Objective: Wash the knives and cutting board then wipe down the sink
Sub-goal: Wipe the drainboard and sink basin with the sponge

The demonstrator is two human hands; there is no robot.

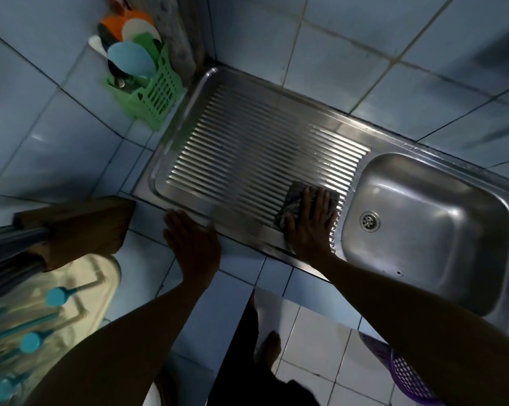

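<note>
Head view: right hand point(309, 227) presses flat, fingers spread, on a patterned cloth point(294, 197) at the ribbed drainboard's point(247, 153) near edge, just beside the sink basin point(440, 259). Left hand point(193, 244) rests open on the counter edge.

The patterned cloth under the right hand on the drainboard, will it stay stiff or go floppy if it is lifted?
The cloth lies flat under the right hand, following the ribbed drainboard, so it probably droops when lifted. Being thin, it is likely light. Pushed, it may bunch up on the ribs.
</note>
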